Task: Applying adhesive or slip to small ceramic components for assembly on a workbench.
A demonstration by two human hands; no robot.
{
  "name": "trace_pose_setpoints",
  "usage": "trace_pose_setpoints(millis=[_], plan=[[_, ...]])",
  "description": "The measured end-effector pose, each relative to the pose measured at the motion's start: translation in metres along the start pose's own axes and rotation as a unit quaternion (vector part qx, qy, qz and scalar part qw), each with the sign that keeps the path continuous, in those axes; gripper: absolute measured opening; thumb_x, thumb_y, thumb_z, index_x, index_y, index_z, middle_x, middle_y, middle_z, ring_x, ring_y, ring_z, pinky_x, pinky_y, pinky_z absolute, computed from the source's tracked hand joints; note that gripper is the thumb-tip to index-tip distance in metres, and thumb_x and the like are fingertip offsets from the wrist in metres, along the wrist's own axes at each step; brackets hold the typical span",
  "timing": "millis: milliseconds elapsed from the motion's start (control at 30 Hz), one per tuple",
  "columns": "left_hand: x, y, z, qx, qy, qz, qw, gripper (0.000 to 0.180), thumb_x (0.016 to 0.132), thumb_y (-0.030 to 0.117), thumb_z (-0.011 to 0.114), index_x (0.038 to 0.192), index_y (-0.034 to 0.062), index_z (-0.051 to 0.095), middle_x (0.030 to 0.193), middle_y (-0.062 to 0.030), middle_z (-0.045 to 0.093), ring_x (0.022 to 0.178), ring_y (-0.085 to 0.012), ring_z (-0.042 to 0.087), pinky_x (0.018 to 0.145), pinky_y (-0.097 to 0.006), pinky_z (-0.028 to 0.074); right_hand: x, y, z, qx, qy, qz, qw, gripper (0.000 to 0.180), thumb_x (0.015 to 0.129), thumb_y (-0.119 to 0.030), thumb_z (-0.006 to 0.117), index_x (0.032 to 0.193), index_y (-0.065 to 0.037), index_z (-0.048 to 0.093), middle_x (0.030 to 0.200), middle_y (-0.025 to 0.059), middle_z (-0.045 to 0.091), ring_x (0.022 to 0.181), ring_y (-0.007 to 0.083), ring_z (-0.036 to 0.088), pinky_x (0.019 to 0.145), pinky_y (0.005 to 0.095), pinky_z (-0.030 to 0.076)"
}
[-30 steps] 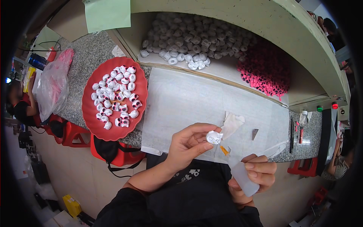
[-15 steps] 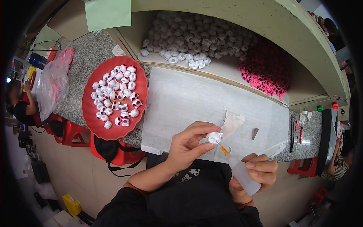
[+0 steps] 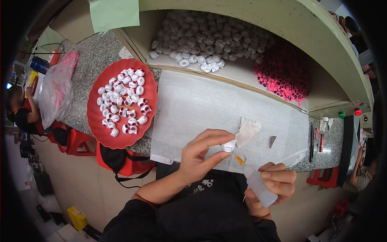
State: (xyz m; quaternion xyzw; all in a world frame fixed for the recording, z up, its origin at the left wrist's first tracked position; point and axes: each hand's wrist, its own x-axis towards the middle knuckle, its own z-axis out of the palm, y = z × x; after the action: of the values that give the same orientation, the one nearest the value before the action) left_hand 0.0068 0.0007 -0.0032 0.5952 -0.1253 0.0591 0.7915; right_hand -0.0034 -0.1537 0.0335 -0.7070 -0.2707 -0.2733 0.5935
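white piece (image 3: 229,146) unchanged — glue bottle (image 3: 258,183) steady

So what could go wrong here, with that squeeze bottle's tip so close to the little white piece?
1. The squeeze bottle in the right hand has its orange tip right by the left hand fingertips, so its contents may get on skin.
2. The small white piece is only pinched and could slip onto the white sheet.
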Motion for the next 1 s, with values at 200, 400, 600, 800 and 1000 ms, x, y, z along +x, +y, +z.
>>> trace_pose_setpoints(millis=[200,400,600,800,1000], plan=[[0.004,-0.004,-0.009,0.003,0.031,0.028,0.999,0.031,0.070,-0.004,0.057,0.100,-0.0022,0.051,0.100,-0.0160,0.049,0.093,-0.0225,0.049,0.080,-0.034,0.041,0.009,0.016,-0.009,0.006,0.017,0.031,0.999,0.037,0.064,-0.018,0.069,0.085,-0.006,0.041,0.080,0.0076,0.043,0.059,0.0126,0.043,0.048,0.0212,0.039],[0.009,-0.003,-0.031,-0.028,0.123,0.032,0.992,0.034,0.071,0.001,0.058,0.103,-0.0009,0.048,0.100,-0.0151,0.050,0.088,-0.0204,0.052,0.077,-0.035,0.044,0.044,0.082,-0.027,0.066,-0.040,0.320,0.944,0.022,0.066,0.006,0.055,0.082,-0.001,0.042,0.078,0.0086,0.049,0.071,0.0144,0.051,0.055,0.0252,0.047],[0.010,0.004,-0.036,-0.061,0.143,0.024,0.987,0.035,0.070,-0.005,0.057,0.104,-0.0017,0.049,0.101,-0.0138,0.050,0.090,-0.0165,0.051,0.078,-0.026,0.039,0.085,0.175,-0.032,-0.261,-0.062,0.203,0.942,0.020,0.068,-0.003,0.058,0.087,-0.002,0.051,0.072,0.0095,0.055,0.065,0.0172,0.054,0.053,0.0283,0.045],[0.009,0.001,-0.042,-0.031,0.154,0.014,0.987,0.036,0.071,0.001,0.058,0.106,-0.0002,0.047,0.100,-0.0142,0.052,0.086,-0.0187,0.053,0.077,-0.033,0.044,0.098,0.180,-0.020,-0.450,-0.136,0.194,0.861,0.025,0.064,-0.017,0.064,0.079,0.001,0.056,0.068,0.0196,0.055,0.066,0.0371,0.052,0.059,0.0387,0.042],[0.011,0.000,-0.036,-0.064,0.138,-0.001,0.988,0.036,0.072,-0.001,0.056,0.106,-0.0008,0.047,0.101,-0.0143,0.052,0.086,-0.0193,0.053,0.077,-0.033,0.044,0.093,0.172,-0.021,-0.321,-0.096,0.229,0.914,0.018,0.066,-0.011,0.063,0.075,0.001,0.055,0.058,0.0110,0.054,0.052,0.0188,0.051,0.050,0.0294,0.039]])
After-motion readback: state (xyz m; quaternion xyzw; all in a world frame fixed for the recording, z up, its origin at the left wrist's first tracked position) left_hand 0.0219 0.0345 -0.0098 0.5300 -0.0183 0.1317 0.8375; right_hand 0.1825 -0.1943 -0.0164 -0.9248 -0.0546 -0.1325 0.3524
